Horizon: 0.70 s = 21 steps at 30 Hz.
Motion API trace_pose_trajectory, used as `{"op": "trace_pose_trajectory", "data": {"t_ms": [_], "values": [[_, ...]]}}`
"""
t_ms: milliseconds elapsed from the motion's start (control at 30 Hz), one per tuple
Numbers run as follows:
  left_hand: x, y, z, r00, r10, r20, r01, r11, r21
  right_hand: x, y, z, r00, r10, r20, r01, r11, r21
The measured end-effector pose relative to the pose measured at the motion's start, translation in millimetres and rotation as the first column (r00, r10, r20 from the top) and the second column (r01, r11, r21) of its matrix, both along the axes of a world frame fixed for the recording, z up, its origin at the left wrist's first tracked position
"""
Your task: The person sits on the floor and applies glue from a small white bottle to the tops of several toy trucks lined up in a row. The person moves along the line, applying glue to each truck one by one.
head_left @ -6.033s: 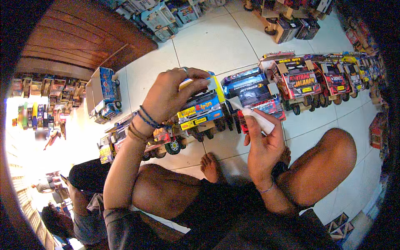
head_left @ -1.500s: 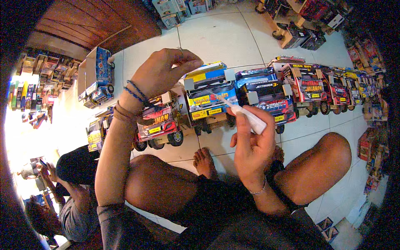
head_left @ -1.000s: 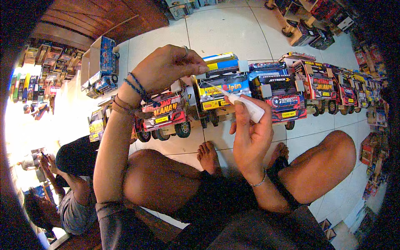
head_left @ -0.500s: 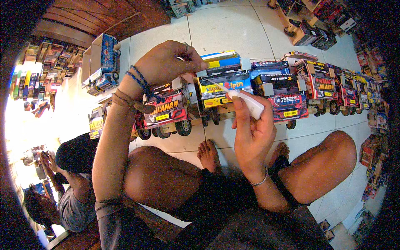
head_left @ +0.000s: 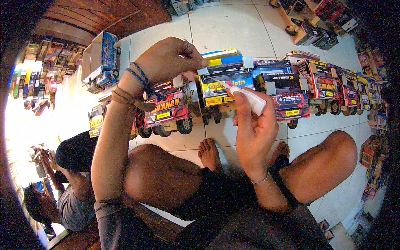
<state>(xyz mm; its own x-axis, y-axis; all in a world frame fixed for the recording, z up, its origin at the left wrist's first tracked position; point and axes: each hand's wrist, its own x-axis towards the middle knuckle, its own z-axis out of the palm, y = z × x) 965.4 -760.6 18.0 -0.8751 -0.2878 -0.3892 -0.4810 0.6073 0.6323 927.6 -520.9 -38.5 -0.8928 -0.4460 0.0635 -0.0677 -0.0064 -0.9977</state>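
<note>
My right hand [head_left: 256, 129] is closed around a small white squeeze bottle [head_left: 252, 101] with a long thin nozzle. The nozzle points up and left, its tip at the front of a yellow and blue toy truck [head_left: 213, 101], near the cab's left corner. At that corner, the pinched fingers of my left hand [head_left: 168, 56] are on a small white tab [head_left: 203, 71]. A similar white square [head_left: 247, 62] stands out from the cab's right corner. My left wrist, with bands on it, passes over a red toy truck [head_left: 164, 109] and hides part of it.
A row of toy trucks runs right, beginning with a blue and red one [head_left: 287, 100]. A blue open-bed truck [head_left: 104, 58] stands at the far left. More trucks [head_left: 310, 31] sit at the back right. My bare foot [head_left: 209, 155] rests on the tiles. Another person [head_left: 75, 198] sits at the left.
Both hands stay almost in place. My right hand and the bottle have shifted very slightly to the right; the trucks appear moved a few pixels with the view.
</note>
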Motion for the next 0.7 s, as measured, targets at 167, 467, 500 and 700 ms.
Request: {"op": "trace_pose_trajectory", "data": {"t_ms": [167, 467, 500, 700], "values": [[-0.3, -4.2, -6.3, 0.999, -0.008, -0.041, 0.009, 1.0, 0.02, -1.3, 0.1, -0.4, 0.999, 0.015, 0.03, -0.014, 0.999, -0.041], [-1.2, -2.3, 0.1, 0.998, -0.057, -0.037, 0.057, 0.998, -0.006, -2.6, 0.4, 0.1, 1.0, 0.02, 0.016, -0.02, 1.0, 0.001], [-1.4, -1.5, 0.6, 0.997, -0.06, -0.044, 0.06, 0.998, 0.001, -2.6, 0.5, 0.6, 0.999, 0.026, 0.027, -0.026, 1.0, -0.003], [-1.7, -1.1, 2.1, 1.0, -0.004, 0.013, 0.004, 0.998, 0.067, -2.8, -0.6, 2.5, 0.999, 0.011, 0.034, -0.011, 1.0, -0.009]]}}
